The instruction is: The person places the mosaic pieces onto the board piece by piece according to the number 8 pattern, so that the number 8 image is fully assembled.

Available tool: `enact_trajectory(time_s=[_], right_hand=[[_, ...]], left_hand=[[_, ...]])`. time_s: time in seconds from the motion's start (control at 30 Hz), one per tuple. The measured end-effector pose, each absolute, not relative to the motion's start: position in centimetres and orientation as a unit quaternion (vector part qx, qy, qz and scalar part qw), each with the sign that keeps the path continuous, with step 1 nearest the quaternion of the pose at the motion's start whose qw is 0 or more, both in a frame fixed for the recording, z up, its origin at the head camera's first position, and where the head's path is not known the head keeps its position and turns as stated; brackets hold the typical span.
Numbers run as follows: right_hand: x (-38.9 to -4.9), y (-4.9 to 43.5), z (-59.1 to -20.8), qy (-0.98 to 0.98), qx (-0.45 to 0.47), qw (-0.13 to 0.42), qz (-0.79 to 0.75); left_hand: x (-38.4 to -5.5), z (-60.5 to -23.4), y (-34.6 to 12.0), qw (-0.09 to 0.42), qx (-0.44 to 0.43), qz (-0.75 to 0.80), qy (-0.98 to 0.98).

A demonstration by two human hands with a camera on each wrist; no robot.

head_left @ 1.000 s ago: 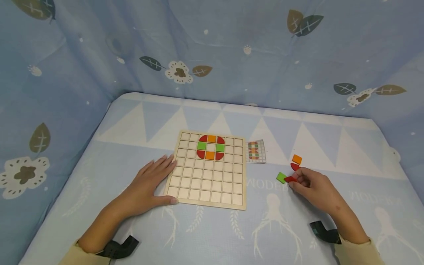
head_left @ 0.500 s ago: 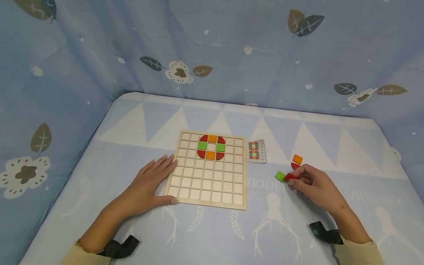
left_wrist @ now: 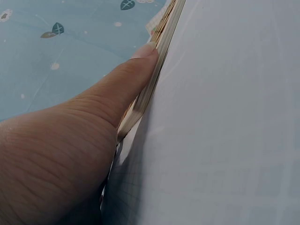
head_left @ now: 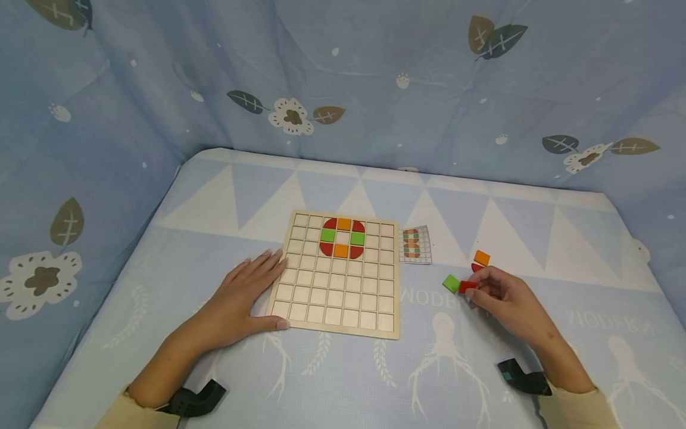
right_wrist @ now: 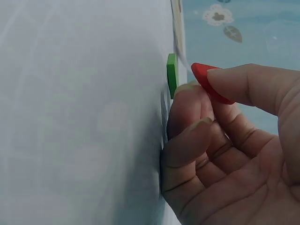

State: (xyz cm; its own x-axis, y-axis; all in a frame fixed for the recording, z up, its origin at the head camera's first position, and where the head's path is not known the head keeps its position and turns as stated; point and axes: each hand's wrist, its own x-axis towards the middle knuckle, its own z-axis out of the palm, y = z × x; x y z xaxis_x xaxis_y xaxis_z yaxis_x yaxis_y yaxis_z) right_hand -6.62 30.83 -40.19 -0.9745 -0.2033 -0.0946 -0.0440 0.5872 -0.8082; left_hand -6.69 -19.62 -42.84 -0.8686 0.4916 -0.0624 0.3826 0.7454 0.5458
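Note:
A square wooden grid board [head_left: 333, 298] lies on the table, with red, orange and green pieces forming a ring near its far side. My left hand [head_left: 236, 304] rests at its left edge, fingers spread; in the left wrist view the thumb [left_wrist: 126, 75] presses along the board's side. Off to the right, my right hand [head_left: 506, 295] pinches a red quarter-round tile [right_wrist: 204, 77] between thumb and fingertips, low over the table. Just left of it lies a green square tile [head_left: 451, 283]. Beyond the fingers are an orange square tile [head_left: 482, 258] and another red tile [head_left: 476, 267], partly hidden.
A pattern card [head_left: 417, 244] with a printed grid lies against the board's right side. Blue patterned cloth [head_left: 343, 77] hangs behind and beside the table [head_left: 343, 381]. Each wrist wears a black device, such as the right wrist mount [head_left: 525, 378].
The red tile in my right hand has turned a little, and the green tile has slid slightly left and away. My left hand and the board stay put.

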Motion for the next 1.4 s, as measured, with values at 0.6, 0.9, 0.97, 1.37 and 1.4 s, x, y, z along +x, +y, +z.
enact_trajectory(time_s=[0.6,0.9,0.97,1.37,1.4], right_hand=[[-6.7,30.7,-40.4,0.909,-0.062,0.075,-0.404],[-7.0,31.2,-39.6,0.929,0.042,0.103,-0.354],[-7.1,31.5,-39.5,0.928,0.058,0.115,-0.349],[-7.2,33.2,-38.7,0.951,0.063,0.150,-0.262],[-7.3,33.3,-38.6,0.954,0.064,0.150,-0.252]], left_hand=[[-6.6,-42.7,-19.5,0.092,0.234,0.273,0.928],[-6.6,-42.7,-19.4,0.106,0.223,0.266,0.932],[-6.6,-42.7,-19.4,0.104,0.225,0.267,0.931],[-6.6,-42.8,-19.4,0.100,0.227,0.269,0.931],[-6.6,-42.8,-19.5,0.097,0.228,0.270,0.930]])
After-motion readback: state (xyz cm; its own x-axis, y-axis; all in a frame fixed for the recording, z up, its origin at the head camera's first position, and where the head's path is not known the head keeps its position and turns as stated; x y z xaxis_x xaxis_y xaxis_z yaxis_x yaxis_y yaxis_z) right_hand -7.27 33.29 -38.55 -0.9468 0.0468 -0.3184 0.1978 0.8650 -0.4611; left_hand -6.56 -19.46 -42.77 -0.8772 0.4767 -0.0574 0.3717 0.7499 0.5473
